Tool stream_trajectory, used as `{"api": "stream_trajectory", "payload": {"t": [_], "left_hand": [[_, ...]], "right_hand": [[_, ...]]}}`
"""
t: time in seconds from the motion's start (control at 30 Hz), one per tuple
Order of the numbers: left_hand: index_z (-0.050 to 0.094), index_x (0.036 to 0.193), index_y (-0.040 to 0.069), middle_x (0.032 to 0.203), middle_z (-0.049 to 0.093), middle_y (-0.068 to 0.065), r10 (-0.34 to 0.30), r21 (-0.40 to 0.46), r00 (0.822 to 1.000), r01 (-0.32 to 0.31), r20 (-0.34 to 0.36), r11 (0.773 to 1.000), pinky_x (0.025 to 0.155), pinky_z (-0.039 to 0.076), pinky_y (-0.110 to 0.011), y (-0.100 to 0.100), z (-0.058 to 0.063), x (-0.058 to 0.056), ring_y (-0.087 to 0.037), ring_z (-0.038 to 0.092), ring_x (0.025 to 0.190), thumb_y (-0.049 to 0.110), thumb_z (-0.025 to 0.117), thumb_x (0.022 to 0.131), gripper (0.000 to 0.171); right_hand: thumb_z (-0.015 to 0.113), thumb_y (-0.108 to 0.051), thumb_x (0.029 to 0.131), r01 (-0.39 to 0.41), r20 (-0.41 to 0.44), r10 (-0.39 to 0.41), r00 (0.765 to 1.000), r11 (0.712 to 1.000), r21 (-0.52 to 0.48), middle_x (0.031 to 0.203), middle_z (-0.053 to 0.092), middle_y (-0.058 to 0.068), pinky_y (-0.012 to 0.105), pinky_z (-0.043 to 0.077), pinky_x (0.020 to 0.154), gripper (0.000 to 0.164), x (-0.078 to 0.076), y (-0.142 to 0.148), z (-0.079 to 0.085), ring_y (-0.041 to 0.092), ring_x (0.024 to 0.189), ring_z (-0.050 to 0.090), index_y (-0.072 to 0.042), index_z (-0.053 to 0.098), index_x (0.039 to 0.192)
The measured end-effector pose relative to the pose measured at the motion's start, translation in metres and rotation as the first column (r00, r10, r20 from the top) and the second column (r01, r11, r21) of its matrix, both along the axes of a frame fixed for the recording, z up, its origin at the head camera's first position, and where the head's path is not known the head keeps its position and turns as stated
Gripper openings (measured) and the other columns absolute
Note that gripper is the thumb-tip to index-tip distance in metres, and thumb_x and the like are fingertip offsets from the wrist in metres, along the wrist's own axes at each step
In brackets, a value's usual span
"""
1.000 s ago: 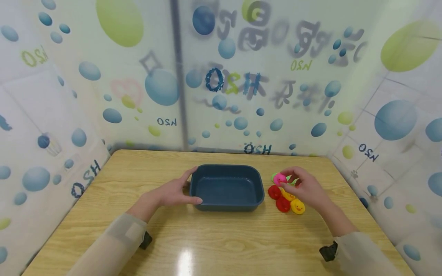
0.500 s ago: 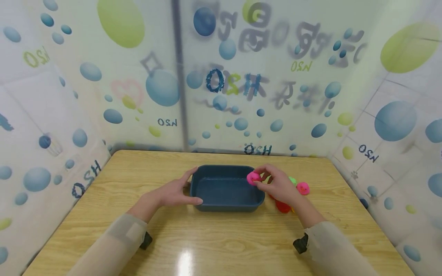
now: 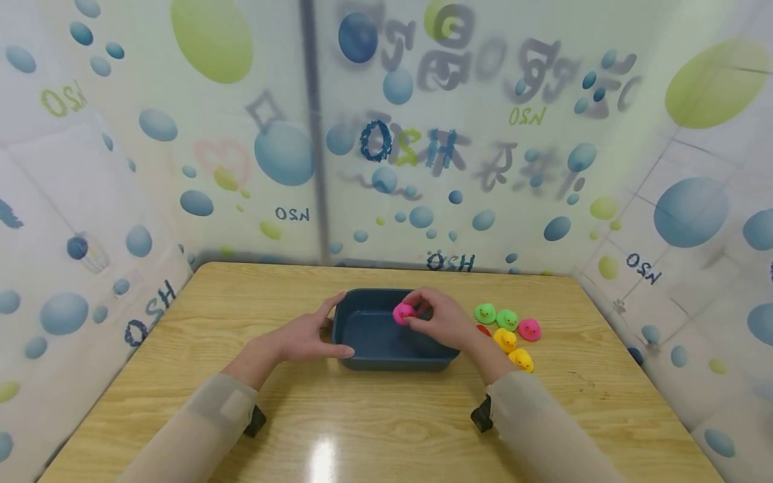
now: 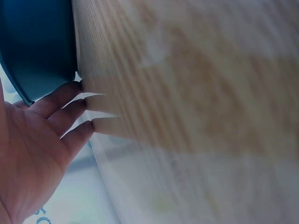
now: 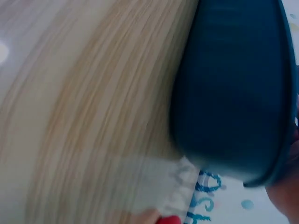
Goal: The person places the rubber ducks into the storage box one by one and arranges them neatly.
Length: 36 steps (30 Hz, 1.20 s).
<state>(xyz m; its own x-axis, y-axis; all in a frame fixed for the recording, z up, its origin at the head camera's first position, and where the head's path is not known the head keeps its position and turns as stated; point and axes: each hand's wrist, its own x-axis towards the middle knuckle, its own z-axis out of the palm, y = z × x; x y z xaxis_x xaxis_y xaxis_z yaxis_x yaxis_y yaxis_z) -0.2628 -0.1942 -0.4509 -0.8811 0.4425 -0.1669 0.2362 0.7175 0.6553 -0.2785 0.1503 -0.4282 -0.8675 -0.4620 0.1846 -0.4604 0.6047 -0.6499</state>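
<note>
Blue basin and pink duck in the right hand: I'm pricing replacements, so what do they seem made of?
The basin looks like smooth, low-sheen plastic, from its even colour and rounded corners; coated metal is possible. The duck looks like rubber or vinyl: bright pink, rounded body; its finish is unclear.

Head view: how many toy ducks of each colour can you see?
Green ducks: 2
Pink ducks: 2, one held in the right hand
Yellow ducks: 2
Red duck: 1, partly hidden
Total: 7 showing
</note>
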Motion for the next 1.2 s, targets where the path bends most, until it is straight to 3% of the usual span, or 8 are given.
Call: {"api": "stream_trajectory", "payload": {"t": [0.23, 0.63, 0.83, 1.2], "left_hand": [[0.005, 0.177, 0.035, 0.165, 0.053, -0.026, -0.008, 0.005, 1.000, 0.008, 0.010, 1.000, 0.125, 0.041, -0.067, 0.000, 0.001, 0.000, -0.045, 0.052, 0.153, 0.073, 0.081, 0.087, 0.124], [0.005, 0.178, 0.031, 0.162, 0.056, -0.025, -0.020, 0.008, 1.000, 0.020, 0.005, 1.000, 0.124, 0.043, -0.067, 0.001, 0.001, -0.001, -0.045, 0.054, 0.151, 0.071, 0.080, 0.090, 0.122], [0.005, 0.178, 0.032, 0.159, 0.059, -0.023, -0.021, 0.024, 1.000, 0.021, 0.007, 1.000, 0.124, 0.043, -0.066, 0.000, 0.000, -0.001, -0.043, 0.056, 0.149, 0.070, 0.081, 0.089, 0.123], [0.005, 0.178, 0.031, 0.159, 0.059, -0.025, -0.023, 0.023, 1.000, 0.024, -0.007, 0.999, 0.123, 0.043, -0.066, 0.000, 0.000, -0.001, -0.043, 0.057, 0.149, 0.070, 0.081, 0.090, 0.122]], "right_hand": [[0.084, -0.021, 0.099, 0.015, 0.084, -0.015, 0.996, 1.000, -0.001, 0.125, 0.073, 0.002, 0.038, 0.061, 0.096, 0.032, -0.008, -0.025, -0.007, 0.018, 0.108, 0.068, -0.017, 0.072, 0.129], [0.083, -0.021, 0.100, 0.004, 0.141, -0.007, 0.990, 1.000, 0.022, 0.119, 0.075, 0.002, 0.042, 0.061, 0.099, 0.030, -0.027, -0.061, -0.016, 0.018, 0.106, 0.068, -0.015, 0.074, 0.128], [0.082, -0.022, 0.101, -0.020, 0.161, 0.012, 0.987, 0.999, 0.046, 0.121, 0.075, 0.003, 0.046, 0.061, 0.102, 0.029, -0.027, -0.075, -0.013, 0.021, 0.110, 0.070, -0.016, 0.074, 0.128], [0.084, -0.017, 0.099, -0.021, 0.185, 0.010, 0.983, 0.998, 0.061, 0.119, 0.075, 0.003, 0.041, 0.061, 0.101, 0.028, -0.029, -0.086, -0.023, 0.018, 0.107, 0.070, -0.017, 0.073, 0.126]]}}
